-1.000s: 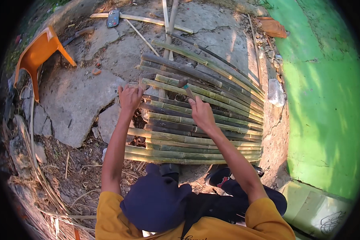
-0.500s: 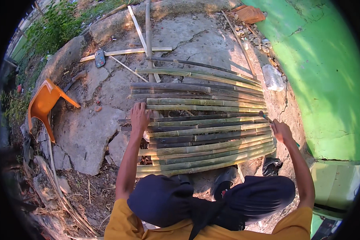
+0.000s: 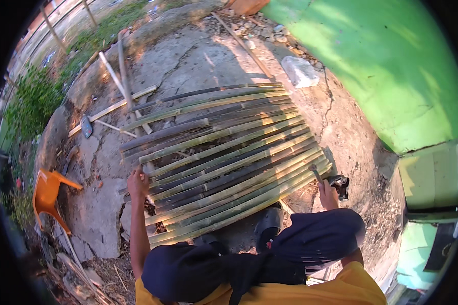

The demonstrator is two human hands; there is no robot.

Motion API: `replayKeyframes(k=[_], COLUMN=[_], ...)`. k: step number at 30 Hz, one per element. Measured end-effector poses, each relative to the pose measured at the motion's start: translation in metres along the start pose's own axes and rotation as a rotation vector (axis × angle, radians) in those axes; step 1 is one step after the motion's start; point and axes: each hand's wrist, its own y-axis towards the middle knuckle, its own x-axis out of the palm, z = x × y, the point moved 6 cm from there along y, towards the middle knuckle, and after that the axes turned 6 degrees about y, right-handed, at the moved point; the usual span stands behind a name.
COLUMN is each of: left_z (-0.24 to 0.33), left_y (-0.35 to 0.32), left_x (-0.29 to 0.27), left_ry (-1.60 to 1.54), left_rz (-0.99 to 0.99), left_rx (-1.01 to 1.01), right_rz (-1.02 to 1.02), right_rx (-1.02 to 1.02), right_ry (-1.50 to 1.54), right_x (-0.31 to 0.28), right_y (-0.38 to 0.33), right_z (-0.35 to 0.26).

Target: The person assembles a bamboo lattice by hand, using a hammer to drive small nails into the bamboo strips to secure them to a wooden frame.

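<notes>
Split bamboo slats lie side by side in front of me, slanting up to the right, some green and some dark. At their left ends my left hand has its fingers curled close to a slat's tip; what they hold, if anything, is too small to make out. My right hand, beside my right knee, is closed round the handle of a hammer. Its small dark head rests over or just above the right ends of the nearest slats. I cannot tell whether it touches them.
An orange plastic chair lies tipped at the left. Wooden strips and a phone lie at the far left. A clear plastic bag and rubble sit beside the green wall. A black bag lies by my right hand.
The view has turned, so the slats now slant. My right hand has drawn the hammer back toward my knee and the nearest slats. My left hand has moved slightly down the slats' left ends.
</notes>
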Motion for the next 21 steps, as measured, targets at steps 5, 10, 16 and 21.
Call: replayKeyframes(k=[5, 10, 16, 21], left_z=[0.044, 0.059, 0.052, 0.05], left_y=[-0.009, -0.029, -0.033, -0.031], left_x=[0.007, 0.019, 0.016, -0.005], left_ry=[0.04, 0.012, -0.118, -0.021], left_rz=[0.091, -0.041, 0.007, -0.091], left_rx=[0.142, 0.114, 0.117, 0.089], right_rz=[-0.004, -0.052, 0.32, 0.558], right_rx=[0.065, -0.264, -0.017, 0.245], right_ry=[0.017, 0.014, 0.183, 0.164], right_x=[0.06, 0.121, 0.067, 0.009], right_y=[-0.077, -0.131, -0.1, -0.008], right_z=[0.033, 0.066, 0.118, 0.211])
